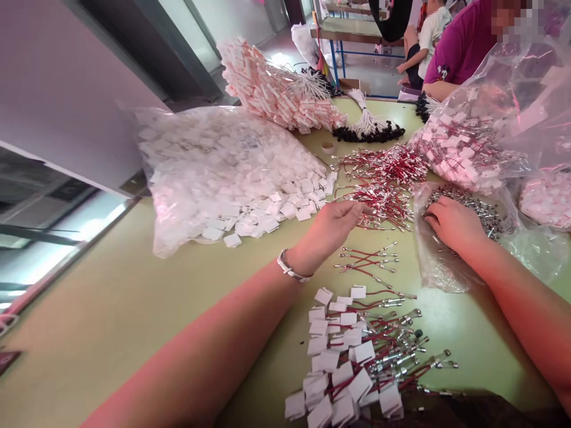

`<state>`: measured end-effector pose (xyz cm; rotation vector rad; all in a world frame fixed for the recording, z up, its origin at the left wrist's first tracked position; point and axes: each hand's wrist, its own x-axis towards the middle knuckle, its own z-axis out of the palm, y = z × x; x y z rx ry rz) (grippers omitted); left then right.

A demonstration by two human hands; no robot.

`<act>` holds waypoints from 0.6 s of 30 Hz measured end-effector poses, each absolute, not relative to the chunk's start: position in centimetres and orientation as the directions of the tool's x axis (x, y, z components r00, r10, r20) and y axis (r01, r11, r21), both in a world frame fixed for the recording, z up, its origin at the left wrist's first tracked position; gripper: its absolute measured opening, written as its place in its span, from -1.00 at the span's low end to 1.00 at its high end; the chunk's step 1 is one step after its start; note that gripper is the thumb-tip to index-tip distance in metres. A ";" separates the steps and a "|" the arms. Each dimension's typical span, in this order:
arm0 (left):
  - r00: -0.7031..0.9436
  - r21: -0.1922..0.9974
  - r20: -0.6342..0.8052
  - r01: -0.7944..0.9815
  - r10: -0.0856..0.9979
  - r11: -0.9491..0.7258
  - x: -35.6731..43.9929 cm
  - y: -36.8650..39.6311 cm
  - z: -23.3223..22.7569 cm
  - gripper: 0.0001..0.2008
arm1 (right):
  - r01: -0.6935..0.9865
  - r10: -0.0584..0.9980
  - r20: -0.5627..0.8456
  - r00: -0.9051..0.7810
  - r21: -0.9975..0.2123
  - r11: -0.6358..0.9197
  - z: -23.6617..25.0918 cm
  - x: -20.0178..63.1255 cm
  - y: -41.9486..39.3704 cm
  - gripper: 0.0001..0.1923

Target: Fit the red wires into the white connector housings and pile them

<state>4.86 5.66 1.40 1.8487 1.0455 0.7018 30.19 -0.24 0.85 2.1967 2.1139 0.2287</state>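
Note:
My left hand [335, 224], a white band on its wrist, is closed in a pinch at the near edge of a pile of red wires [379, 199] with metal ends. What its fingertips hold is too small to make out. My right hand [457, 223] reaches into an open clear bag [423, 261] of small glass-and-metal fuses [491, 217], its fingers curled down and their tips hidden. Below my hands lie several loose red wires [368, 260]. Nearer me is a heap of red wires with white tabs [341, 351] at one end and fuses [397, 351] at the other.
A large clear bag [191, 160] spills white tabs on the left. Behind it are bundled pink-white pieces [276, 89] and white cables with black ends [368, 122]. Another bag [473, 137] of white-tabbed parts stands right. A person in a purple shirt [464, 44] sits beyond the table.

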 end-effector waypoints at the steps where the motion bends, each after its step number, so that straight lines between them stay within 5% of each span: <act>1: 0.483 0.891 0.043 0.377 0.875 -0.252 4.8 5.7 1.5 -0.65 | 0.983 0.999 0.042 0.014 0.184 -0.021 0.6 30.1 -0.1 -0.71; 5: 0.523 0.900 0.058 0.341 0.850 -0.271 4.9 5.7 1.0 -0.68 | 0.979 0.999 0.039 0.002 0.205 -0.010 0.2 29.6 0.1 -0.74; 11: 0.616 0.878 0.085 0.325 0.783 -0.351 5.6 5.1 0.4 -0.69 | 0.997 0.991 0.121 0.065 0.027 -0.069 1.4 29.4 -0.4 -0.77; 18: 0.722 0.854 0.139 0.259 0.678 -0.451 6.3 3.7 0.2 -0.69 | 0.885 0.989 0.122 -0.086 -0.446 0.132 2.2 24.7 -2.9 -0.75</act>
